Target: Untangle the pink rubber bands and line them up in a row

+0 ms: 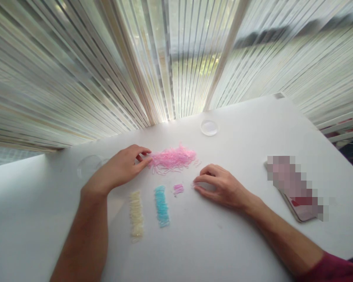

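A loose heap of thin pink loops, which look like rubber bands (173, 157), lies mid-table. At the heap's left end, my left hand (126, 164) has its thumb and fingertips curled onto the bands. My right hand (217, 183), right of the heap and lower, pinches a tiny pink rubber band (193, 184) between thumb and fingers; it is barely visible. A short row of pink bands (178, 188) sits just left of those fingertips. Nearer to me are a long column of blue bands (161, 206) and a column of pale yellow bands (136, 216).
A round clear lid or dish (209, 127) is near the table's back edge. Another clear round piece (88, 166) lies partly behind my left forearm. A phone-like object (294, 196), partly blurred out, rests at the right. String curtains (176, 78) hang along the white table (247, 137).
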